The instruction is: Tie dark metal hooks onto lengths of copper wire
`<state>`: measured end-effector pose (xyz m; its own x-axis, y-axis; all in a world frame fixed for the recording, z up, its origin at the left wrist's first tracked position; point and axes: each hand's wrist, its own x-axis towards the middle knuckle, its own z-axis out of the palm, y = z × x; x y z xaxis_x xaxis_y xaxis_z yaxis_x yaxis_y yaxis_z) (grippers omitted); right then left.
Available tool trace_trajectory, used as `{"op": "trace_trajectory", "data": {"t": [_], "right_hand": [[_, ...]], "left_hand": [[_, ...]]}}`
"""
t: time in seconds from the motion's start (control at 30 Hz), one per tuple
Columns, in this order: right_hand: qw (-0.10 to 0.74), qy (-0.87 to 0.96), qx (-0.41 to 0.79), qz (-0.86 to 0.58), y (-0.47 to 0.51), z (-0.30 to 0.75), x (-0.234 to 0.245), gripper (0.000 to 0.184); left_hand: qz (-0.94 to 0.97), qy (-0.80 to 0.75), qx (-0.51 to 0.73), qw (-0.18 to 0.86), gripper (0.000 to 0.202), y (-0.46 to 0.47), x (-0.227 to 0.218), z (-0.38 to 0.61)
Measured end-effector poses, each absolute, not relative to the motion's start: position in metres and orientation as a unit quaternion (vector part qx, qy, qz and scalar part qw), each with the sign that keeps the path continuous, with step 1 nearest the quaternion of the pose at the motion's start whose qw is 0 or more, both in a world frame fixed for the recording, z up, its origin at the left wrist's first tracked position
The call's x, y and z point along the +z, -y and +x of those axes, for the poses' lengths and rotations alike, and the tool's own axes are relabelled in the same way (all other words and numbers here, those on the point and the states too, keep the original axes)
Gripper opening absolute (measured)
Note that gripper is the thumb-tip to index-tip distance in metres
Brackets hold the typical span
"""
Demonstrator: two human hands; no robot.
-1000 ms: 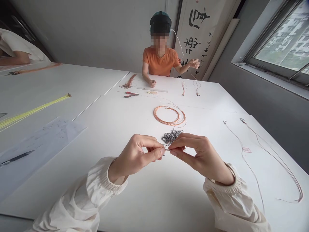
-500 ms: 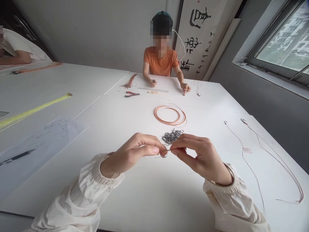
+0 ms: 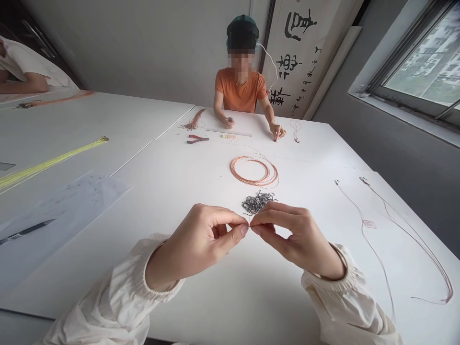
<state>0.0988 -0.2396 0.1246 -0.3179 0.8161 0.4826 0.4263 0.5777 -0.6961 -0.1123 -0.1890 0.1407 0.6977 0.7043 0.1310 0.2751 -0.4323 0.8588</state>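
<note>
My left hand [image 3: 204,242] and my right hand [image 3: 300,235] meet over the near part of the white table, thumbs and forefingers pinched almost tip to tip. Between them a sliver of a fish hook [image 3: 249,227] shows at my right fingertips; most of it is covered. A fine line is pinched by my left fingers, though little of it can be seen. Just beyond the hands lies a pile of dark fish hooks [image 3: 256,203], partly behind my right fingers. Farther off is a coil of orange line [image 3: 247,181].
Hooks tied to line [image 3: 363,230] lie at the right. At left are a paper sheet [image 3: 86,206], a pen [image 3: 28,231] and yellow lines [image 3: 68,155]. Red-handled pliers [image 3: 197,139] and a ruler [image 3: 230,132] lie before a person in orange [image 3: 241,91]; another person sits far left.
My left hand has moved right, its fingertips closing in on my right ones. The hook's curve, visible between the hands before, is now covered. My right hand has barely shifted.
</note>
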Motion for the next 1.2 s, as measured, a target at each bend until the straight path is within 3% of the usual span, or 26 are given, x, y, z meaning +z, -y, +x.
{"op": "trace_trajectory", "data": {"t": [0.5, 0.83, 1.2], "right_hand": [[0.448, 0.776, 0.209, -0.392, 0.238, 0.094, 0.122, 0.013], [0.434, 0.785, 0.206, -0.392, 0.241, 0.096, 0.121, 0.015], [0.428, 0.786, 0.22, -0.387, 0.24, 0.096, 0.122, 0.014]], "left_hand": [[0.807, -0.301, 0.259, 0.437, 0.025, 0.186, 0.144, -0.112], [0.746, -0.308, 0.168, 0.566, 0.029, 0.184, 0.156, -0.115], [0.82, -0.302, 0.211, 0.438, 0.02, 0.187, 0.149, -0.111]]}}
